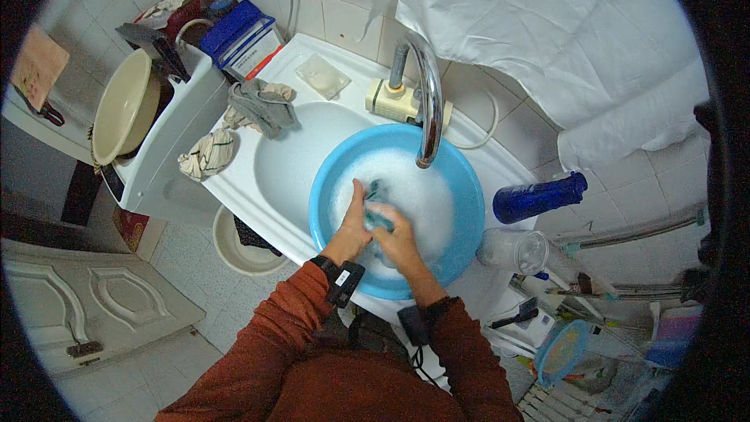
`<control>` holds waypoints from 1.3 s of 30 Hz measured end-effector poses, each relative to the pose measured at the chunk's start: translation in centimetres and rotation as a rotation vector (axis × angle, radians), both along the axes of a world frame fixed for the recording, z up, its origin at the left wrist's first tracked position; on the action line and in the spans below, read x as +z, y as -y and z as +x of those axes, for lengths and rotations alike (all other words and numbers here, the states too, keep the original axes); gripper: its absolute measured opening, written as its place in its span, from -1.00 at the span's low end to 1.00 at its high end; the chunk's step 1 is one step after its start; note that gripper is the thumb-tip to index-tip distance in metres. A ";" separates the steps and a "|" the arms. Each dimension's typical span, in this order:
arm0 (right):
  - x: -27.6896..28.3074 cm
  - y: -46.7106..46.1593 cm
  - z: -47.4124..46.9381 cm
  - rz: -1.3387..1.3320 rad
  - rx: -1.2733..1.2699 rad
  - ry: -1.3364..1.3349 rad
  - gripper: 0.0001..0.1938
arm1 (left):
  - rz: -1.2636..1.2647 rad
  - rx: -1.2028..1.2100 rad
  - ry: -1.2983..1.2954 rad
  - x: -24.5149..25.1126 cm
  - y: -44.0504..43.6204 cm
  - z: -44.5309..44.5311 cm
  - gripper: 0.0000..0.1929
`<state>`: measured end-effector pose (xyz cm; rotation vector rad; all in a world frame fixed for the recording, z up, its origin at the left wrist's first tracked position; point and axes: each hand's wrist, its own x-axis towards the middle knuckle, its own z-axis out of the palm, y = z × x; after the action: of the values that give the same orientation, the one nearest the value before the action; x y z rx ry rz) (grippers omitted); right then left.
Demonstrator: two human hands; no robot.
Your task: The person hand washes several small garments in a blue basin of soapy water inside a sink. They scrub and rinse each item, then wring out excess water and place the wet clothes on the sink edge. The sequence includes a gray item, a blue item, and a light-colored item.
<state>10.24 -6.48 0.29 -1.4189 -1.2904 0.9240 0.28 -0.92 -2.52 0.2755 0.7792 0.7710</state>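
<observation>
A blue plastic basin [471, 211] rests in the white washbasin [281, 158], with white suds [430, 205] covering the water inside. Over the suds my two hands meet around a wet green cloth [382, 220]. My left hand [350, 228] has its thumb raised, and its fingers are mostly hidden behind the cloth and the other hand. The fingers of my right hand [398, 237] curl over the cloth from the right. Above the basin's far side arches the chrome faucet [432, 111].
Grey cloth items [263, 106] and a striped cloth [208, 154] lie on the washbasin's left rim. A soap dish [322, 76] sits at the back. On the right are a dark blue bottle [539, 196] and a clear plastic container [515, 251]. A pale bucket [234, 252] stands on the floor.
</observation>
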 end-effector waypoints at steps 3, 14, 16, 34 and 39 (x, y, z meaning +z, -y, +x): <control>1.7 0.4 -1.6 0.081 -0.036 0.083 -0.80 | 0.116 0.017 -0.051 0.6 0.5 -0.1 -0.32; -2.6 -1.7 3.6 -0.322 -0.318 0.326 -0.70 | 0.125 0.039 -0.367 1.4 1.0 0.0 -0.67; -4.2 -1.8 5.1 -0.279 -0.419 0.167 -0.67 | 0.087 0.177 -0.405 0.5 -0.2 -1.2 -0.64; 2.7 -1.4 -1.9 0.067 -0.147 0.193 -0.69 | -0.272 -0.050 0.150 -1.1 0.0 0.4 -0.50; 0.0 -2.5 1.3 -0.362 -0.288 0.475 -0.61 | -0.024 -0.019 -0.295 2.0 1.2 1.7 -0.67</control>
<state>11.54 -4.01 0.29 -2.1416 -1.2418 0.6643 1.94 -2.15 -0.54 0.3799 1.0613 0.7109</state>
